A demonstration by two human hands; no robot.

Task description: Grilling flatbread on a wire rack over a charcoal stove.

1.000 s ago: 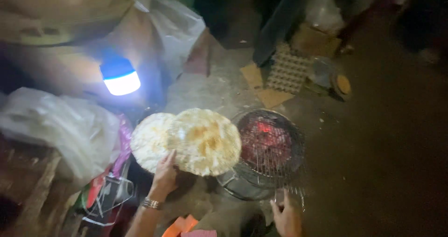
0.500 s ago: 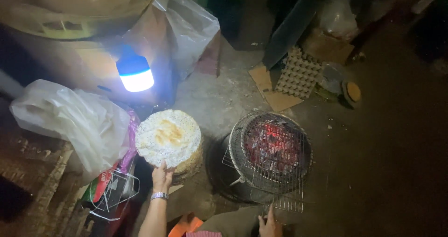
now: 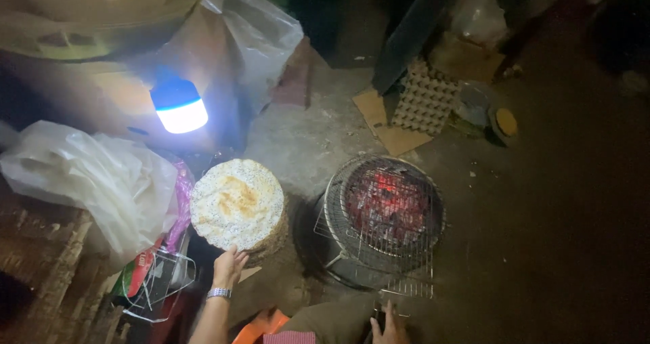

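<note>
Head view shows your left hand (image 3: 229, 265), fingers spread, under the toasted rice cracker stack (image 3: 237, 204); tipping it right risks the glowing charcoal grill (image 3: 386, 212).

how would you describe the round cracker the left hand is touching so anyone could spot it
Start at the glowing charcoal stove with its wire grill in the middle of the floor. Just to its left, below the lit lamp, lies a stack of flat discs; the left hand touches its near edge. The cracker on top is pale, speckled, with golden toasted patches.
</note>
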